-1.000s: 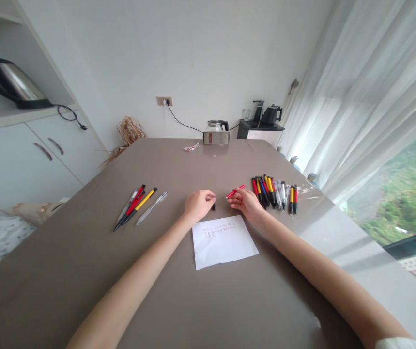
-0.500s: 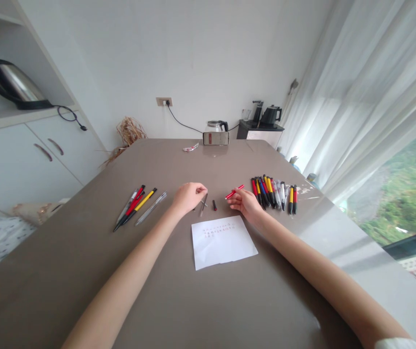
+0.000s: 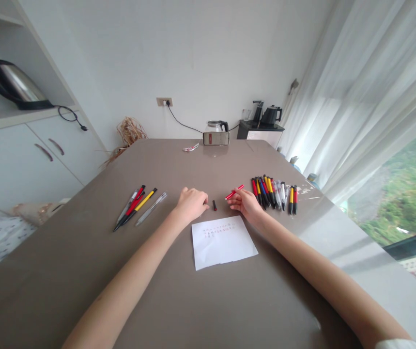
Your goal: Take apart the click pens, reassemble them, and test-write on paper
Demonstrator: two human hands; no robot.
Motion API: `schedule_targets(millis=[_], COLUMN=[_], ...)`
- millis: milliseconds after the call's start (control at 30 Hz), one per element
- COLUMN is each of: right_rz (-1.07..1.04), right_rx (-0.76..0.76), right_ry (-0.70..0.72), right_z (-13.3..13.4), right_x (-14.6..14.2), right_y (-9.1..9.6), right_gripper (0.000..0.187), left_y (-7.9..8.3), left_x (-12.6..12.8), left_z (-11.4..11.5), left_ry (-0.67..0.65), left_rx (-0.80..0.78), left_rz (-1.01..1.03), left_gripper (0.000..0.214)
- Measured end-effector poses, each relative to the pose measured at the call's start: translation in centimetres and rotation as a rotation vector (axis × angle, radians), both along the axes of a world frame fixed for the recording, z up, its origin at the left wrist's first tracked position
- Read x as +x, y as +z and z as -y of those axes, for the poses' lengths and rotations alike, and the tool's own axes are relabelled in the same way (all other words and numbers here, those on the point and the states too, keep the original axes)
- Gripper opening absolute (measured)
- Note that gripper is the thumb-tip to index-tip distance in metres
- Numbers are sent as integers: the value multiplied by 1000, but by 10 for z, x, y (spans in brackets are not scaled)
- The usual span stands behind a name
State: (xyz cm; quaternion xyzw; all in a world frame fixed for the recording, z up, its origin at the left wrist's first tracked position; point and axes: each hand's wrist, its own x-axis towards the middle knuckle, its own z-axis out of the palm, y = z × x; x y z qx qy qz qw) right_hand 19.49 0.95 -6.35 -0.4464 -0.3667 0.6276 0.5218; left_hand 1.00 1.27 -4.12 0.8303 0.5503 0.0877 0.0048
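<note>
My right hand [image 3: 246, 202] is closed around a red pen barrel [image 3: 240, 187], held slantwise just above the table. My left hand [image 3: 192, 206] rests low at the table, its fingers curled downward; what lies under them is hidden. Just right of those fingertips is a small dark pen part [image 3: 214, 205] with a reddish end. Below both hands a white paper sheet [image 3: 222, 252] with rows of small handwritten marks lies flat.
Several pens [image 3: 135, 206], red, yellow and clear, lie at left. A row of several mixed pens [image 3: 269, 191] lies right of my right hand. Toward the far edge are a propped phone [image 3: 216, 139] and a small patterned item [image 3: 191, 148].
My left hand has lowered and shifted slightly right, covering the thin refill and small parts seen beneath it before. My right hand and the red barrel stay in place.
</note>
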Motion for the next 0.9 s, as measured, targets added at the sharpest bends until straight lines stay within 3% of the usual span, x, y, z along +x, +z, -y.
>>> schedule_targets(millis=[633,900], right_rz=[2,5], right_rx=[14,9], right_ry=[10,11], right_z=[-4,-5], right_x=[2,2], right_y=[-7,-7], right_gripper=[13,12], left_y=[1,0], left_x=[-3,-4], left_z=[-1,-1], left_ry=[72,18], left_rx=[59,40], left_rz=[-45,-56], left_gripper=[21,16])
